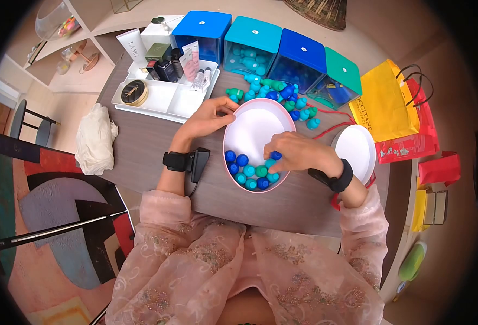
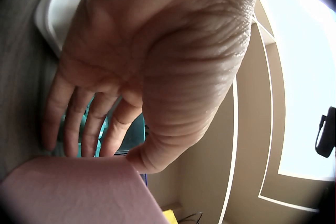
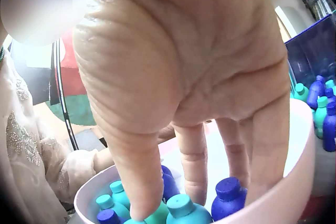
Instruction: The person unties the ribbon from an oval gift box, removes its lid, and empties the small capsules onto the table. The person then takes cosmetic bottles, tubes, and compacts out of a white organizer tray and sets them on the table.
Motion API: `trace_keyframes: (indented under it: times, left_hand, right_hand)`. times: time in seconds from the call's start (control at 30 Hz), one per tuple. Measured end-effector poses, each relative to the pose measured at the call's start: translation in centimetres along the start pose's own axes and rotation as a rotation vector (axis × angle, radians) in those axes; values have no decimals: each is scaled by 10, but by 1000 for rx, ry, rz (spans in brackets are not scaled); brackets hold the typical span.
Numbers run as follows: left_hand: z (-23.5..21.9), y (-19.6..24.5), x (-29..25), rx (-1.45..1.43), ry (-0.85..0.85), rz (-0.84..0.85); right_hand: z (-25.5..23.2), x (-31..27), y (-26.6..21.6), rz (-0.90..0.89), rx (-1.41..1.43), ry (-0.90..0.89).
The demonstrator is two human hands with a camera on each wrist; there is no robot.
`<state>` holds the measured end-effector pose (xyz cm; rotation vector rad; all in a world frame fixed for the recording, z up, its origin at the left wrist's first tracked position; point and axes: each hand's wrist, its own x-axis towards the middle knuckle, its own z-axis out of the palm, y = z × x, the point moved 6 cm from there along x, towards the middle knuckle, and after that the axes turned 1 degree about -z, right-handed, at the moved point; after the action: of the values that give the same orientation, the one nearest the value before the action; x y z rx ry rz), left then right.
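Observation:
A round pink-rimmed box (image 1: 248,116) with a white inside stands on the table, its lower part holding several small bottles with dark blue (image 1: 242,160), teal (image 1: 249,170) and green (image 1: 261,171) caps. My left hand (image 1: 212,116) rests against the box's far-left side. In the left wrist view its fairly straight fingers (image 2: 97,124) meet the pink outer wall (image 2: 84,187), thumb at the rim. My right hand (image 1: 301,151) reaches down inside the box, fingers extended and spread. Its thumb tip (image 3: 144,203) is among the caps, beside a teal-capped bottle (image 3: 184,211) and a blue one (image 3: 228,200).
Beyond the box lies a heap of loose bottles (image 1: 288,93), before clear-fronted bins with blue (image 1: 202,23) and green (image 1: 343,70) tops. A white organizer (image 1: 160,105) of cosmetics stands left. At right are a white round lid (image 1: 355,151), red ribbon and paper bags (image 1: 385,103).

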<state>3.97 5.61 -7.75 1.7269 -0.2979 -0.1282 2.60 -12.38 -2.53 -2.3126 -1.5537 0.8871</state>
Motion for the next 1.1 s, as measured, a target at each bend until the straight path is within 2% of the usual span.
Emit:
trace_keyframes:
  times: [0.17,0.43,0.53,0.57,0.63,0.7,0.77,0.9,0.97,1.1]
  left_hand:
    - [-1,-1,1,-15,37,38]
    - [-2,2,0,-6,46,35]
    - [-1,2,-1,-20,42,36]
    - [-1,2,-1,-27,39,38]
    - [-2,1,-1,-21,46,34]
    - [-2,1,-1,-17,47,32]
    - [-1,2,-1,-7,33,37]
    - [-1,2,-1,0,32,33]
    - [-1,4,-1,-24,32,51]
    - [0,-3,-1,-53,-9,8]
  right_hand:
    - [4,3,-4,32,-24,-27]
    - [16,5,-6,116,-36,109]
    - [15,4,-6,95,-52,152]
    - [11,3,-5,94,-53,151]
    - [-13,0,-9,-24,1,239]
    - [-42,0,-12,6,14,269]
    - [-76,3,-13,40,21,418]
    - [-104,49,9,-31,67,572]
    - [-98,80,22,-149,-152,631]
    - [-86,119,39,-40,-194,543]
